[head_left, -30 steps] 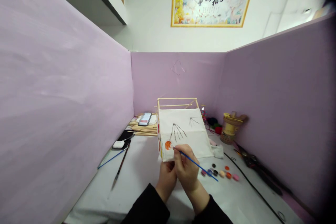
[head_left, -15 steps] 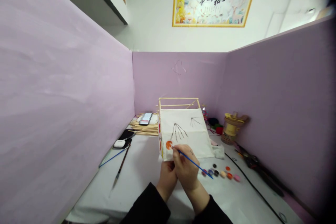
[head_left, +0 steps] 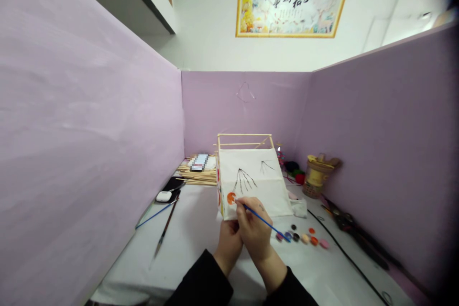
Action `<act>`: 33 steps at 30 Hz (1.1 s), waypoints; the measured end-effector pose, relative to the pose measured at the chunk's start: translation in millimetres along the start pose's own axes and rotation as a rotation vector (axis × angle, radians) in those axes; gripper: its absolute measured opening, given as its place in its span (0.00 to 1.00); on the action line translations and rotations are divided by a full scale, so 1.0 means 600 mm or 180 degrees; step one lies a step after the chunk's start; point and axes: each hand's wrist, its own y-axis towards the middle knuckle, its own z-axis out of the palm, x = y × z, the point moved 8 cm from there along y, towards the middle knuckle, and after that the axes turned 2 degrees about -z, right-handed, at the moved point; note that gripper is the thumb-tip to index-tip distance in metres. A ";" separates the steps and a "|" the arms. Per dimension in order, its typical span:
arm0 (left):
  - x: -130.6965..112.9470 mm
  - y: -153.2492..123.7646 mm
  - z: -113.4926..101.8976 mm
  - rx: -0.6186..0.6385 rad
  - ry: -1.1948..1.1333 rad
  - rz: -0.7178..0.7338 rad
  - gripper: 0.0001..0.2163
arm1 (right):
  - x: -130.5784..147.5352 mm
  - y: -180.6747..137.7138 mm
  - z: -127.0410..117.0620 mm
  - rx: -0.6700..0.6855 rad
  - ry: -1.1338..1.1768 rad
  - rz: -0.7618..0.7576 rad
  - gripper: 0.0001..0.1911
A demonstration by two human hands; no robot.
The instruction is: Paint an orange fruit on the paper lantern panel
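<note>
At the far left, a long brush is lying on the white table. Mid-table, I'm watching the paper lantern standing. My left hand is pressing against its lower edge with the fingers hidden, so I cannot tell its grip. My right hand is pinching a blue paintbrush, its tip touching the orange dot. Paint pots are sitting just to the right.

The panel just above the right hand looks like matt white paper or thin cloth, stretched on a frame of pale bare wood. The brush in that hand has a thin, smooth blue handle. Beyond the left hand, to its left, lie rough wooden sticks and a glossy white plastic case. The table cover is matt white.
</note>
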 end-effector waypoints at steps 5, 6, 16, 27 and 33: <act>-0.003 -0.002 -0.001 -0.0059 -0.0038 0.0001 0.13 | 0.002 0.002 0.003 0.0097 0.0022 -0.0016 0.05; -0.003 -0.002 -0.001 -0.0055 -0.0036 -0.0001 0.13 | 0.001 0.002 0.003 0.0087 0.0028 -0.0005 0.05; -0.001 -0.001 -0.003 -0.0089 -0.0018 0.0037 0.12 | 0.002 0.003 0.005 0.0125 0.0105 -0.0023 0.05; -0.004 -0.001 -0.001 -0.0057 -0.0018 0.0022 0.13 | -0.002 0.000 0.004 0.0117 0.0106 0.0010 0.05; -0.002 -0.001 0.002 0.0014 -0.0049 0.0003 0.13 | -0.006 -0.001 -0.001 -0.0003 0.0107 0.0037 0.06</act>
